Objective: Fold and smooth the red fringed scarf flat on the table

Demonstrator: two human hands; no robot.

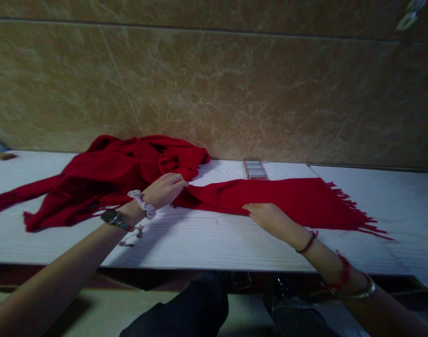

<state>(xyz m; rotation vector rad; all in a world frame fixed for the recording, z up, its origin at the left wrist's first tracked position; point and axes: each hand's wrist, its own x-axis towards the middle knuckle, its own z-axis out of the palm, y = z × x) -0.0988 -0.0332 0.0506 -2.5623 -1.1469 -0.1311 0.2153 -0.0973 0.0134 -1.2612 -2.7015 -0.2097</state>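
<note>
Backdrop: brown marbled wall tiles (pixel 235 93) behind a white wood-grain worktop (pixel 200 243).
Scarf: red fringed scarf (pixel 291 201) on the worktop, right part spread flat with the fringe at the right end, left part bunched in a heap.
Left hand: left hand (pixel 165 189) reaches forward, wrist bent, grip pinched together on the scarf's fold at mid-length.
Right hand: right hand (pixel 270 217) lies palm down, fingers flat, grip apart, pressing the scarf's near edge.
Wrists: bracelets on both.
</note>
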